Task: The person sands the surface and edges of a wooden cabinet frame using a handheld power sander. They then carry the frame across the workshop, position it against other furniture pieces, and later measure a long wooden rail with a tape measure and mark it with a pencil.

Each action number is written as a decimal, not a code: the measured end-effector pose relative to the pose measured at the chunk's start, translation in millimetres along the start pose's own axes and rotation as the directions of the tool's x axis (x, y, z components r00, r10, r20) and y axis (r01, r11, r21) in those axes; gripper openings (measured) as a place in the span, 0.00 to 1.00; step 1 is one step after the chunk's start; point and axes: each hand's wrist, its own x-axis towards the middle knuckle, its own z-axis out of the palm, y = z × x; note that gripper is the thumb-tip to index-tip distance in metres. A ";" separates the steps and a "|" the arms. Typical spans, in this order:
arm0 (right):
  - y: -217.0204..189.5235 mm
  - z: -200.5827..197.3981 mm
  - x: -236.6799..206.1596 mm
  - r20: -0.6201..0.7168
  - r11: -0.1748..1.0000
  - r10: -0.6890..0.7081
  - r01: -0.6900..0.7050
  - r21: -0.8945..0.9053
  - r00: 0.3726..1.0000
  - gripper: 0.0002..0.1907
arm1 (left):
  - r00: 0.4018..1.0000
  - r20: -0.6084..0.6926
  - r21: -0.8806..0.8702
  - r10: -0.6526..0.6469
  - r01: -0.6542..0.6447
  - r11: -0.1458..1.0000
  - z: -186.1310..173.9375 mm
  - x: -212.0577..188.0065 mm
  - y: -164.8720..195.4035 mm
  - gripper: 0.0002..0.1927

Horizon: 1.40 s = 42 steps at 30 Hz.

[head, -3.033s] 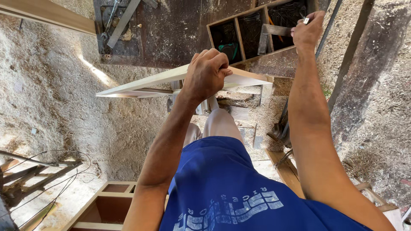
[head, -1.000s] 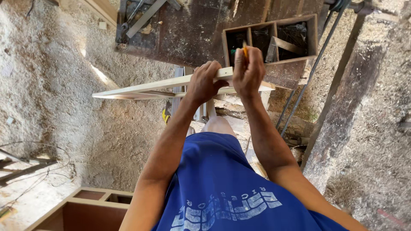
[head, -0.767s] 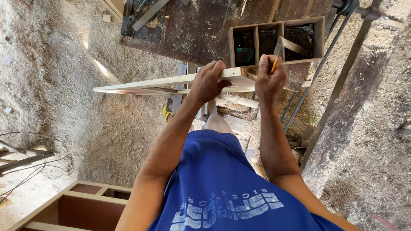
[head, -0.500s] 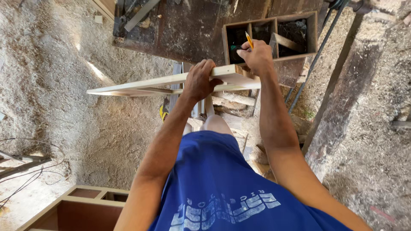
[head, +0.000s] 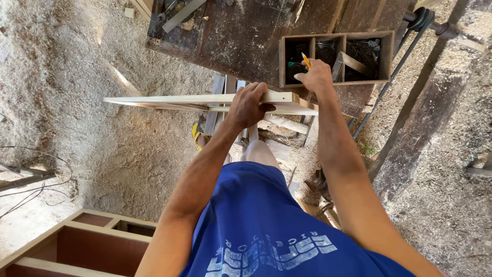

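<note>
While left hand fingers clamp the pale wooden frame, right hand pinches a pencil just beyond it; frame looks light, stiff, best gripped mid-rail.

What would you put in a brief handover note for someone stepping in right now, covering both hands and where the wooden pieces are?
Left hand: gripped over the top edge of the pale wooden frame, holding it level in front of the body.
Right hand: holds a yellow pencil, raised at the front edge of the compartmented wooden box on the dark workbench.
The frame's right end lies just below that hand.
Whether any pencil mark is on the frame cannot be told.
A brown cabinet carcass lies on the sawdust-covered floor at lower left, untouched.
</note>
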 end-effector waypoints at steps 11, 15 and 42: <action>-26.7 9.8 11.7 0.078 0.937 -0.115 0.134 -0.323 0.990 0.38 | 0.998 0.008 -0.061 -0.061 0.061 0.996 -7.6 4.0 -1.8 0.28; -17.2 7.6 -1.7 0.033 0.989 -0.009 0.014 -0.146 0.999 0.34 | 0.992 0.079 -0.153 -0.096 0.107 0.982 -10.2 4.2 -7.8 0.41; -16.0 -9.7 7.8 -0.080 1.000 -0.021 0.020 -0.005 0.997 0.27 | 0.965 0.230 -0.154 -0.129 0.167 0.974 -3.2 2.6 -22.2 0.36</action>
